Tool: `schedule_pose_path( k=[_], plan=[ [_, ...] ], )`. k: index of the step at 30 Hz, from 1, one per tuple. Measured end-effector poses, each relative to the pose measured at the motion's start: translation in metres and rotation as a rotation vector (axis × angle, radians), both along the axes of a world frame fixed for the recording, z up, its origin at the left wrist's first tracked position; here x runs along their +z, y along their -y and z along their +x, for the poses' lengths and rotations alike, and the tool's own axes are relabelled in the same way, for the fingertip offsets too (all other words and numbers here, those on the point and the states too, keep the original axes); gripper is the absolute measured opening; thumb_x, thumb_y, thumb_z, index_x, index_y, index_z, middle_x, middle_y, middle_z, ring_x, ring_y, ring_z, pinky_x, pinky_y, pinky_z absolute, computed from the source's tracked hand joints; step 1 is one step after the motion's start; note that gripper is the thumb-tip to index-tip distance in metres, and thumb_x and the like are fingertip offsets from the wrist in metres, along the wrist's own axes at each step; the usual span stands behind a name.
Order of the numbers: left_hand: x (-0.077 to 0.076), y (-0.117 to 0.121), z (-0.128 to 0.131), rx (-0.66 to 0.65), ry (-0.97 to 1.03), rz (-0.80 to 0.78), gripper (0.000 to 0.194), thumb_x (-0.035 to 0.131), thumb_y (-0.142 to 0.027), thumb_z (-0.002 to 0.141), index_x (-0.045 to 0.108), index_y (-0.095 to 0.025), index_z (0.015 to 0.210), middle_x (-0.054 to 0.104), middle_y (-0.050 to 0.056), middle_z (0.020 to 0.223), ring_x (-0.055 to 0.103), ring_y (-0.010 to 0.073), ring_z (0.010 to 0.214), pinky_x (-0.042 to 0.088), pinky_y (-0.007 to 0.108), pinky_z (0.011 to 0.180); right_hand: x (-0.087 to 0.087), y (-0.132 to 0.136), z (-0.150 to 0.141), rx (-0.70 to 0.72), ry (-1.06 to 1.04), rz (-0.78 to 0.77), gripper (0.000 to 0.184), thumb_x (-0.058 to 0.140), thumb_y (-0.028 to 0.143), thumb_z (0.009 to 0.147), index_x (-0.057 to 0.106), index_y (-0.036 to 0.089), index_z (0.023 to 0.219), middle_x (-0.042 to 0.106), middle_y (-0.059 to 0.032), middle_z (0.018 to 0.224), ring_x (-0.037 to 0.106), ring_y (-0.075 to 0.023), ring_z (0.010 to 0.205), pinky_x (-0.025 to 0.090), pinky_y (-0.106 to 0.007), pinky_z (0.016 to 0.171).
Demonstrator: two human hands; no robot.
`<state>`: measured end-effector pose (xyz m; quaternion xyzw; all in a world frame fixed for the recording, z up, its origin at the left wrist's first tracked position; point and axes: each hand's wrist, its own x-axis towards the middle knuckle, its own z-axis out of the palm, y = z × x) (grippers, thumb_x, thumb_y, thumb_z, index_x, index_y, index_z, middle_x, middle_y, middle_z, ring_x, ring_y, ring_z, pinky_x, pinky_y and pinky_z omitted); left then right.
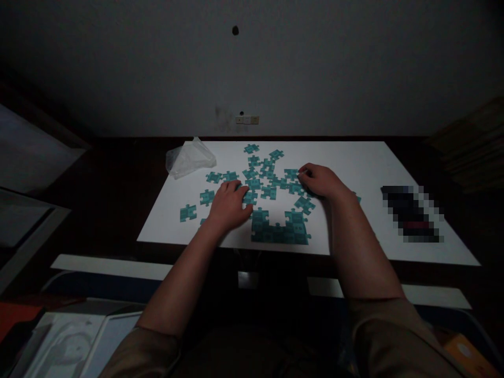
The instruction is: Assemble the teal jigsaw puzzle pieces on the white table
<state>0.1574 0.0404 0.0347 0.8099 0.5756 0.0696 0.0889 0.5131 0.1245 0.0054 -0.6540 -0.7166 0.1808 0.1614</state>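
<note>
The loose puzzle pieces (269,192), teal and printed with a darker pattern, lie scattered over the middle of the white bench (354,157), some overlapping or touching and others apart. Just nearer the person, at the bench's near edge, is a joined section (280,234) of the same teal pieces, with a notch in the middle of its far side.

The right hand (317,179) is at the right side of the scatter, thumb and fingertips brought close together at the edge of one teal piece (292,174); whether they grip it cannot be told. The left hand (230,206) is palm down with its fingers loosely spread and curved, over the left part of the scatter, its fingertips by the pieces there. Its underside is hidden, so I cannot tell whether it has hold of anything.

Farther out, a crumpled clear plastic bag (191,158) lies at the bench's far left corner. On the right part of the bench is a dark, pixelated object (411,214). Beyond the bench stands a grey wall (252,73) with a socket panel (247,120) low on it. At the lower left is an open box (65,341).
</note>
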Motion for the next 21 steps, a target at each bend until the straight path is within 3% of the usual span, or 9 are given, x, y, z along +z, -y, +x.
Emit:
schedule_pose_path(
  k=[15,21],
  plan=[
    [0.0,-0.005,-0.018,0.022,-0.014,-0.025,0.054,0.075,-0.042,0.106,0.078,-0.022,0.157,0.064,0.016,0.175,0.054,0.0414,0.164,0.046,0.058,0.141,0.002,0.001,-0.003,-0.005,0.023,-0.007,0.038,0.065,0.038,0.11,0.085,0.021,0.138,0.089,-0.0178,0.122,0.081,-0.0359,0.109,0.061,-0.047,0.102],
    [0.002,-0.003,0.004,-0.066,-0.03,-0.006,0.056,0.072,-0.045,0.11,0.075,-0.019,0.16,0.064,0.018,0.177,0.054,0.0401,0.165,0.044,0.055,0.142,0.001,0.001,-0.002,-0.001,0.02,0.007,0.036,0.065,0.04,0.11,0.085,0.022,0.135,0.089,-0.017,0.122,0.08,-0.0356,0.109,0.061,-0.048,0.102]
  ],
)
